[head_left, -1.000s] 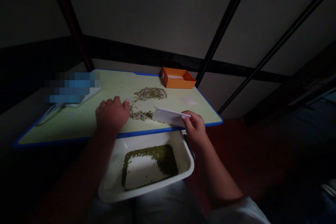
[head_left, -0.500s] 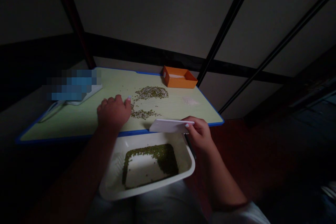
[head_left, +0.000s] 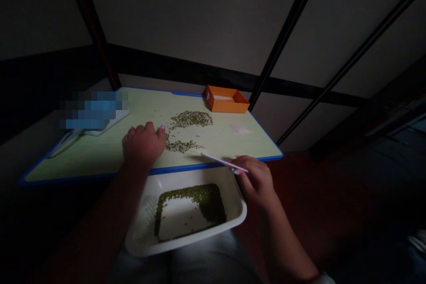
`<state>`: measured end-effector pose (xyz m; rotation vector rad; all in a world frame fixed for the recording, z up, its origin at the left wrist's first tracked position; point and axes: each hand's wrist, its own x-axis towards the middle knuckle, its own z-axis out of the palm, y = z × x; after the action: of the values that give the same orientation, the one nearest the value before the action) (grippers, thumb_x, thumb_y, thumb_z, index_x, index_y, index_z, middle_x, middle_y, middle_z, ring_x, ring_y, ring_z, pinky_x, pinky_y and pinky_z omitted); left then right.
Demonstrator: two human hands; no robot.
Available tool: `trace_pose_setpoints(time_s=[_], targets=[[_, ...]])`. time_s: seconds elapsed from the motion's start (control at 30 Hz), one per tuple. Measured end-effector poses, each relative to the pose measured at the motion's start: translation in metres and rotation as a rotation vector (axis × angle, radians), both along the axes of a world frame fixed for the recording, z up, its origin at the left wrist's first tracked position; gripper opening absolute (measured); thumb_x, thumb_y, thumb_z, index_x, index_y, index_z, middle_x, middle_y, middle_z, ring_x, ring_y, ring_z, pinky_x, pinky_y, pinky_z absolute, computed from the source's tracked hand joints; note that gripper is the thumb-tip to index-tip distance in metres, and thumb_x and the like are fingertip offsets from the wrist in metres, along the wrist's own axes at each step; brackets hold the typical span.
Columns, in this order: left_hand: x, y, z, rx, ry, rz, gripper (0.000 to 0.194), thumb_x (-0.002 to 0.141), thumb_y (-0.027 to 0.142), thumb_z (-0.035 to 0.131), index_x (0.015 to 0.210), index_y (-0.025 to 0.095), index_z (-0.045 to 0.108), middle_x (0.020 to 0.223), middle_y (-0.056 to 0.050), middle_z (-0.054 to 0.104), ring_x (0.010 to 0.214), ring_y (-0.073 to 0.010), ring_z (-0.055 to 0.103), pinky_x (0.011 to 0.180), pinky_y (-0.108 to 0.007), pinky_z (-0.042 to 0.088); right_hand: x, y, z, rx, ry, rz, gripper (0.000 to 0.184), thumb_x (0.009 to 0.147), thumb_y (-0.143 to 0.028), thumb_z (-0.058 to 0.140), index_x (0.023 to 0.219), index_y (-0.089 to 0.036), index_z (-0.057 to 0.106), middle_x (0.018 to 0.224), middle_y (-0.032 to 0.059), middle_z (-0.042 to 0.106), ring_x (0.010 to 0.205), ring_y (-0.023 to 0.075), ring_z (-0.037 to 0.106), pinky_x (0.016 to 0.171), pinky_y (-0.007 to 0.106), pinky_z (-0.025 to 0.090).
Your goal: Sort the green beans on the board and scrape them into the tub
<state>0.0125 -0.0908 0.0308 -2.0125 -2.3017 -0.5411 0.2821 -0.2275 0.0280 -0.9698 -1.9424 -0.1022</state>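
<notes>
Your right hand point(head_left: 258, 179), right of centre in the lower half of the frame, grips a flat white piece point(head_left: 224, 163) by its lower-right end, thumb against it. You see it nearly edge-on: its long axis slants from your fingers towards the upper left, and its free end stops just short of the near band of green and pale grains point(head_left: 181, 146) at mid-frame. From that grip, the band lies up and to the left, running roughly across the picture, so the piece meets its line at a slant. Whether the piece touches the table point(head_left: 96, 155) you cannot tell.

Your left hand point(head_left: 143, 142), left of centre, is the nearer one, its thumb just beside the band's left end. Its fingers are bent, palm down; whether anything is under them you cannot tell. A larger heap point(head_left: 192, 118) lies beyond the band, higher in the frame, and the white tub point(head_left: 234, 213) sits below the table's near edge, bottom centre
</notes>
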Motion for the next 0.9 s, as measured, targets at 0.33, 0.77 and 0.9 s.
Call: trace_pose_setpoints(time_s=[0.33,0.77,0.9], targets=[[0.002,-0.003,0.006,-0.021,0.061,-0.003,0.064,0.099,0.044,0.021,0.126,0.004,0.064,0.127,-0.028,0.068,0.122,-0.0399,0.060,0.101,-0.051,0.048,-0.024,0.004,-0.012,0.123,-0.198,0.112,0.030,0.102,-0.022,0.057,0.128,-0.016,0.069,0.110,0.0129,0.082,0.096,0.0205,0.080,0.089,0.033,0.064],[0.003,-0.003,0.007,-0.041,0.067,-0.004,0.060,0.101,0.043,0.026,0.128,0.003,0.062,0.128,-0.028,0.067,0.126,-0.0413,0.059,0.102,-0.055,0.048,-0.022,0.004,-0.022,0.193,-0.339,-0.099,0.025,0.101,-0.022,0.060,0.120,-0.014,0.074,0.108,0.0129,0.083,0.094,0.0219,0.081,0.087,0.037,0.065],[0.003,-0.002,0.009,-0.061,0.064,0.000,0.061,0.101,0.044,0.025,0.129,0.004,0.061,0.130,-0.027,0.066,0.128,-0.0412,0.058,0.104,-0.054,0.048,-0.017,0.003,-0.024,0.195,-0.372,-0.145,0.025,0.100,-0.019,0.061,0.119,-0.012,0.074,0.108,0.0146,0.083,0.096,0.0226,0.081,0.088,0.038,0.065]])
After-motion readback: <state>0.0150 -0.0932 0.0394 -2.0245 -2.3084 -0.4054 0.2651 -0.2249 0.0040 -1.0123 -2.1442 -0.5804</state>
